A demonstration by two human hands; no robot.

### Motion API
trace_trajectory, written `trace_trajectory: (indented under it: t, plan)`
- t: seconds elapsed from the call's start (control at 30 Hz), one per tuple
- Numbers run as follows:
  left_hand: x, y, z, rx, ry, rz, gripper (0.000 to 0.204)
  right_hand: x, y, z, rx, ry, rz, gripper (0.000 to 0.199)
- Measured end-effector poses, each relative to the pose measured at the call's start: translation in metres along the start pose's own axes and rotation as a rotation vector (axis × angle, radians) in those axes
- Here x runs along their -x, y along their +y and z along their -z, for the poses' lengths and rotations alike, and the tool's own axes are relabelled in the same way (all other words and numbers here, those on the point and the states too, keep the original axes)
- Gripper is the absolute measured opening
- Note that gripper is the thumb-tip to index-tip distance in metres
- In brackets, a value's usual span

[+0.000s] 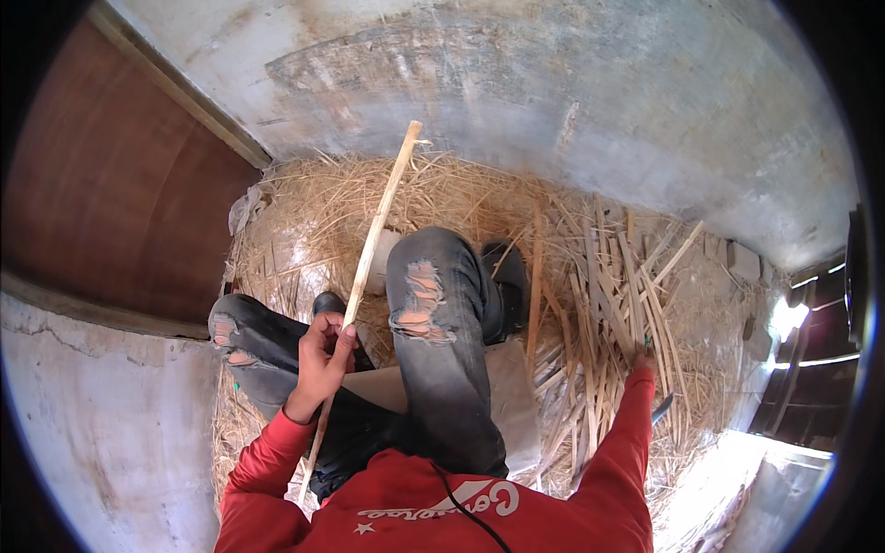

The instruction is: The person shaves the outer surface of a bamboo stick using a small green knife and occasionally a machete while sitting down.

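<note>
Your left hand (323,361) is closed on a long, pale, slender wooden stick (376,230), its thumb and fingers gripping the lower half; the longer part slants up and away to the right, past your bent knee, and the lower end runs back beside the red sleeve of your left forearm. Your right hand (643,359) reaches well out to the right, apart from the stick, at a loose heap of thin, light-brown wooden strips (599,309); its fingers are too small and hidden to tell whether they are open or gripping. A narrow, dark, blade-like piece (662,409) shows just beside that forearm. Between your hands lie your faded black, ripped denim trousers (442,369) and a flat tan sheet (513,392). Beyond them spreads dry yellow straw (461,189), up to a stained grey-white plastered wall (553,101)
</note>
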State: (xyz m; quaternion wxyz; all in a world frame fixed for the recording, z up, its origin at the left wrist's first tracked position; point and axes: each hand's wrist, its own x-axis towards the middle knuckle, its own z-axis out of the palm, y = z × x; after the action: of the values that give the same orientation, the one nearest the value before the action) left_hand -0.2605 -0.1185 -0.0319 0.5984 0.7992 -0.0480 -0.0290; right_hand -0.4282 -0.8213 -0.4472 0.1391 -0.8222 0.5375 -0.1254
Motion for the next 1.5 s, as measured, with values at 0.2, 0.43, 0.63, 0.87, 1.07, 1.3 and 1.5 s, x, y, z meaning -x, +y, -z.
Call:
trace_trajectory:
  t: [0.2,0.43,0.63,0.87,1.07,1.3,1.5]
  plan:
    - [0.002,0.004,-0.001,-0.140,0.005,0.018,0.022,-0.016,0.012,-0.022,-0.362,-0.473,-0.232,0.055]
    - [-0.008,-0.001,-0.007,-0.119,-0.019,0.040,0.020,0.001,-0.005,0.001,-0.057,-0.316,-0.172,0.063]
    - [-0.010,0.010,-0.011,-0.119,-0.039,0.044,0.019,0.023,-0.067,0.034,-0.187,-0.380,-0.225,0.070]
    - [-0.012,0.002,-0.005,-0.133,-0.049,-0.017,0.014,0.030,-0.037,0.021,-0.344,-0.204,0.103,0.045]
    - [-0.007,0.015,0.017,-0.145,-0.039,0.015,0.021,0.048,-0.063,0.023,-0.400,-0.301,-0.010,0.042]
    - [-0.008,0.031,0.054,-0.027,-0.066,0.036,0.026,0.053,-0.155,0.100,-0.600,0.208,-0.212,0.050]
    - [-0.052,0.020,0.075,0.283,-0.120,0.008,0.023,0.037,-0.291,0.184,-1.061,0.038,0.389,0.050]
